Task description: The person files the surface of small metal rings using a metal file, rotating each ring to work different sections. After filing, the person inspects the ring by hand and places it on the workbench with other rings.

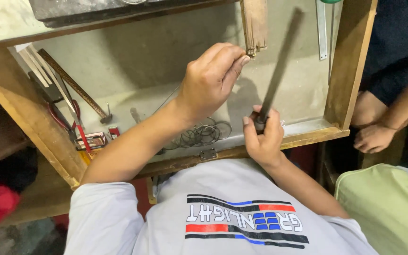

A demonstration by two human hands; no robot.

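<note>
Pliers (64, 123) lie at the drawer's (29, 118) left. Left hand (211, 80) pinches a small piece (250, 52) against a wooden block (255, 21). Wire rings (203, 134) lie below it. Right hand (264, 137) is fisted around a dark file (279, 59), angled up. Another person's hand (373, 138) rests far right.

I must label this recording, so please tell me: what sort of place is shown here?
Probably a small craft workshop: a worn wooden bench tray, red-handled pliers, thin metal wire rings, and a long dark file gripped by the right hand.

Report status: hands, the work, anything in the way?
Left hand pinching small piece against wood peg. Right hand gripping file. Wire rings lie below, apart.
</note>
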